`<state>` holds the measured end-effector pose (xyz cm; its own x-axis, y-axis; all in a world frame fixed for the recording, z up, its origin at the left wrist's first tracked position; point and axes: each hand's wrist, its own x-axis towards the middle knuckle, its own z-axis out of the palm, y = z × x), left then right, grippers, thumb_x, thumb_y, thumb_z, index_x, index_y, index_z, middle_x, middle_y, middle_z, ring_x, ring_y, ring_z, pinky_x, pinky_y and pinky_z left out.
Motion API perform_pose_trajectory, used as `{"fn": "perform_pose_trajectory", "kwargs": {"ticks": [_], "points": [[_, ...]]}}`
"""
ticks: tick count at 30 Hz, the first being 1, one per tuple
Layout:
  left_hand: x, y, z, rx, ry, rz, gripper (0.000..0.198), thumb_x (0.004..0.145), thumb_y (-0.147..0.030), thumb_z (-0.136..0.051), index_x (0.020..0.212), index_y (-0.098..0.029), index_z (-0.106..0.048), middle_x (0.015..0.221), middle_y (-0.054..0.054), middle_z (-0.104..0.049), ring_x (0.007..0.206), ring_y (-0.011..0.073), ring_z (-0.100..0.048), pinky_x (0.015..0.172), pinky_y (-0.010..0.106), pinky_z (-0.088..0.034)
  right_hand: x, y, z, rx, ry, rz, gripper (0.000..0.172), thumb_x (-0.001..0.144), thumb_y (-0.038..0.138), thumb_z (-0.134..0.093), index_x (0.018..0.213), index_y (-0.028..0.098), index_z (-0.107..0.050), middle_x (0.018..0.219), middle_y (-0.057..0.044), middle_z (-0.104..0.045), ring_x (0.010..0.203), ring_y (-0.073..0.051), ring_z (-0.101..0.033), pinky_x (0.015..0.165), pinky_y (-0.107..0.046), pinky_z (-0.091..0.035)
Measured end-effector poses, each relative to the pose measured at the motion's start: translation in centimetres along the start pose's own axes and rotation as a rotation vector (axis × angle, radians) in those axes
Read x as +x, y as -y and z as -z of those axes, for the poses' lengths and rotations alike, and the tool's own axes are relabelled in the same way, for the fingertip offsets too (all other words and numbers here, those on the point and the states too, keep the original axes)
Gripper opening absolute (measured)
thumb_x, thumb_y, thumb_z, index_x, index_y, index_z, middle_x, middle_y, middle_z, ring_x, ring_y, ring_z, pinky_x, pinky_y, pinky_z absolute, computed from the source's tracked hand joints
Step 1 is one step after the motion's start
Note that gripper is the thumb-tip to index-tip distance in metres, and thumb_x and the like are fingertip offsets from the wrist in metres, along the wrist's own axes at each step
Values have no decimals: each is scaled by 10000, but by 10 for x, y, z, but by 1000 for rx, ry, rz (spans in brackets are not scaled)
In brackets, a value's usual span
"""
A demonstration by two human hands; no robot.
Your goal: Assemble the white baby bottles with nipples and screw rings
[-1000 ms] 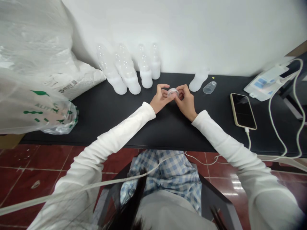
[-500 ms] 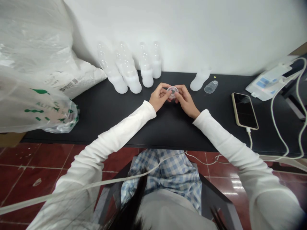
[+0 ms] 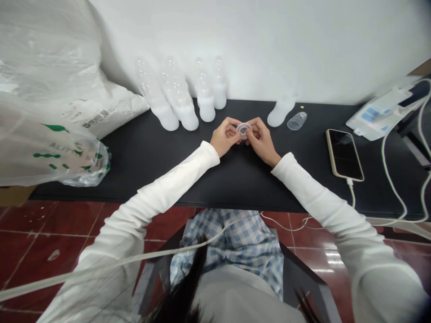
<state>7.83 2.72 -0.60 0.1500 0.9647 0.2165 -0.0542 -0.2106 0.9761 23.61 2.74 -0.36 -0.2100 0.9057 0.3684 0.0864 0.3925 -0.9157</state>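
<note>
I can count two bare hands, one left hand point(image 3: 222, 138) and one right hand point(image 3: 264, 141), and one small round translucent plastic ring point(image 3: 244, 128). Of white plastic bottles with tall clear caps point(image 3: 189, 119) there are at least four, overlapping, so I cannot tell exactly. Besides these, there is one separate white plastic bottle point(image 3: 279, 113), one loose clear oval cap point(image 3: 296, 121), one black-screened phone in a pale case point(image 3: 345, 154), and one black table point(image 3: 242, 188).

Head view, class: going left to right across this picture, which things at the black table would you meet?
Translucent plastic bag with green print, leftmost white bottle with clear domed top, left hand, clear round plastic piece, right hand, clear tapered plastic cap, black-screened smartphone in pale case.
</note>
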Motion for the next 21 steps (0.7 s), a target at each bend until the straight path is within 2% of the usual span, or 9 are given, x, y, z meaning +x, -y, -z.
{"fn": "perform_pose_trajectory", "kwargs": {"ticks": [6,12,16,21], "points": [[-1,-1,-2,77,-44,-20,263,815,-251,-786,951,-206,-565,660,-79,-635,542,59,-616,547,186,-520,1,-2,-1,-4,14,-24,524,811,759,-644,925,263,-522,699,45,-594,535,-103,-512,490,-276,-450],[-1,-2,0,85,-29,6,259,878,-350,-737,1027,-205,-582,713,-52,-693,598,77,-663,621,208,-562,-1,-1,0,-35,10,-50,517,851,755,-596,972,257,-522,752,43,-606,570,-89,-544,538,-254,-471],[-1,-2,0,79,-25,-7,262,903,-411,-709,993,-201,-582,702,-45,-690,594,83,-665,624,214,-565,-2,4,-1,-45,-8,-38,510,867,751,-578,952,250,-532,736,40,-606,563,-88,-548,530,-249,-461],[0,-1,0,74,-17,-18,262,881,-405,-733,923,-203,-572,665,-58,-651,553,77,-635,567,208,-542,-3,8,-3,-90,-19,-1,496,867,740,-591,903,249,-531,669,47,-575,537,-101,-537,509,-264,-447]]}}
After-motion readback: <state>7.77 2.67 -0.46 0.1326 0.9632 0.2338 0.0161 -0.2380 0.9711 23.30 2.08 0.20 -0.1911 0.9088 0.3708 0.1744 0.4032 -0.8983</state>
